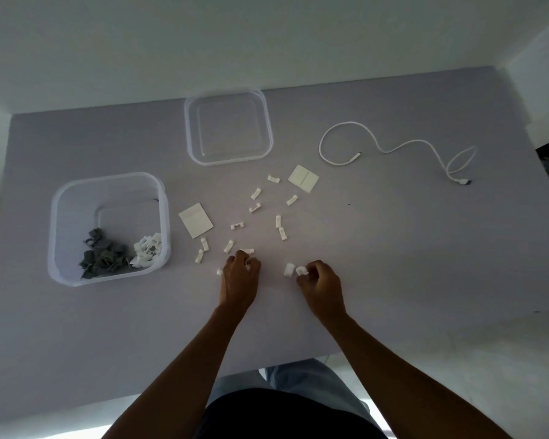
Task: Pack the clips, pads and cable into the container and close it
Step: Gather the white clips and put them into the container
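Observation:
Several small white clips (255,208) lie scattered across the middle of the grey table. My left hand (240,278) is curled over white clips at the near edge of the scatter. My right hand (322,288) pinches a white clip (301,270), with another clip (289,269) just left of it. Two square pale pads (196,220) (303,178) lie flat among the clips. A white cable (403,147) snakes at the right. The clear container (61,217) at the left holds grey clips (103,256) and white clips (146,251).
The clear lid (191,128) lies flat at the back of the table, beyond the clips. The table's near edge runs just in front of my lap. A wall stands behind the table, and a dark gap shows at the far right.

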Tool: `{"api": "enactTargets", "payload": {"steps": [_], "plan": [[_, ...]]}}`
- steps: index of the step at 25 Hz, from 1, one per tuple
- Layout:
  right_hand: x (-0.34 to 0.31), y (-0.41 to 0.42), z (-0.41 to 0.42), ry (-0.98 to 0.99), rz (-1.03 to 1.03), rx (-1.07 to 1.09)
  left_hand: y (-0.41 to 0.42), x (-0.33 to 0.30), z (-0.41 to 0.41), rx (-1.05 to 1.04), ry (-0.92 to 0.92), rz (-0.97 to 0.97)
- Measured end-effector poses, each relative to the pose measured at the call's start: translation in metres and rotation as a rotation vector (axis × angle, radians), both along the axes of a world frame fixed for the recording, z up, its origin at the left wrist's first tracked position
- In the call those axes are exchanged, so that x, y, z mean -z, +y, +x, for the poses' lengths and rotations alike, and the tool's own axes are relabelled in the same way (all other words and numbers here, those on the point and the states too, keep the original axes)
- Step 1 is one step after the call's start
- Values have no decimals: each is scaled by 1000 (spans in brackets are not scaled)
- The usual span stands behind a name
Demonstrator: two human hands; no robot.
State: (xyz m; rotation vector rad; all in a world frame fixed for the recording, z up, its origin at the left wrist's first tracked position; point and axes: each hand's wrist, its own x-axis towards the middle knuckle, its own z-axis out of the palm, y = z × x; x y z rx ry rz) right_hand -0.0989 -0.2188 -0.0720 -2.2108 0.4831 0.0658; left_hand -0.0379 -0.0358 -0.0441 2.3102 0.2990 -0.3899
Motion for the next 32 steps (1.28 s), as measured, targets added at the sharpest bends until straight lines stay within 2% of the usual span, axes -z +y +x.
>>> {"api": "enactTargets", "payload": {"steps": [2, 4, 6, 9, 12, 14, 15, 17, 19, 20, 25, 27, 29, 31, 32], "plan": [[-8, 2, 8, 64, 248, 224, 2, 1, 6, -146, 83, -68], [-18, 3, 18, 118, 587, 434, 4, 2, 10, -192, 124, -107], [-26, 2, 22, 122, 847, 512, 6, 2, 14, -254, 188, -216], [-32, 0, 21, 149, 1100, 484, 6, -5, 20, -483, 389, -673], [-39, 1, 23, 212, 1210, 439, 11, -13, 23, -528, 548, -1046], [-41, 5, 28, 250, 1191, 469, 13, -16, 25, -509, 607, -1188], [-41, 7, 30, 271, 1117, 494, 13, -18, 25, -507, 633, -1239], [-34, 10, 34, 279, 766, 457, 11, -20, 26, -507, 656, -1321], [-25, 14, 32, 206, 322, 247, 11, -21, 26, -521, 659, -1405], [-22, 16, 30, 176, 177, 136, 11, -22, 27, -529, 663, -1453], [-22, 27, 29, 249, -162, -119, 8, -28, 28, -512, 705, -1618], [-17, 30, 29, 251, -217, -161, 8, -30, 30, -515, 708, -1644], [-14, 33, 30, 251, -124, -124, 8, -32, 30, -515, 705, -1667], [-17, 31, 34, 265, 111, 38, 8, -34, 30, -519, 706, -1687], [-25, 31, 38, 285, 304, 136, 10, -36, 30, -524, 701, -1699]]}}
